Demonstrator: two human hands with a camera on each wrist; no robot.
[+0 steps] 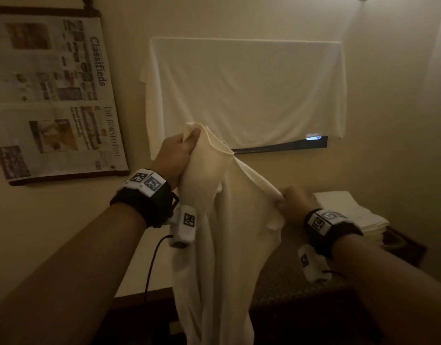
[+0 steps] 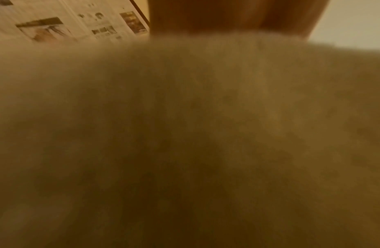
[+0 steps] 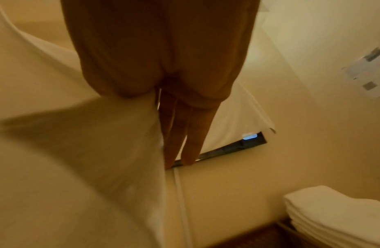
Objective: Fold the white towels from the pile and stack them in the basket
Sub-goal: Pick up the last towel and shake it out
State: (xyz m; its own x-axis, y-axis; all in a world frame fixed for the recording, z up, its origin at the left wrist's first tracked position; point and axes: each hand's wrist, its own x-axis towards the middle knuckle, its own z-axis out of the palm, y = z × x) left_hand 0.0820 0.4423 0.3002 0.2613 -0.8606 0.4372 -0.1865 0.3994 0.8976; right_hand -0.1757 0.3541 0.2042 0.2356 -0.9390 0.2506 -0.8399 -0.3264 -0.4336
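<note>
I hold a white towel (image 1: pixel 214 220) up in the air in front of me; it hangs down in long folds. My left hand (image 1: pixel 188 140) grips its top corner, raised high. Lower and to the right, my right hand (image 1: pixel 282 199) pinches the towel's edge, which runs taut between the two hands. In the right wrist view the towel (image 3: pixel 78 151) lies against my straight fingers (image 3: pixel 184 134). The towel (image 2: pixel 184 134) fills most of the left wrist view, blurred. A stack of folded white towels (image 1: pixel 349 212) (image 3: pixel 333 213) sits in a dark basket (image 1: pixel 403 247) at the right.
Another white towel (image 1: pixel 246 90) is draped over a dark flat panel (image 1: pixel 289 145) with a small blue light on the wall ahead. A framed newspaper (image 1: pixel 52 95) hangs at the left. A speckled counter (image 1: pixel 284 282) lies below my hands.
</note>
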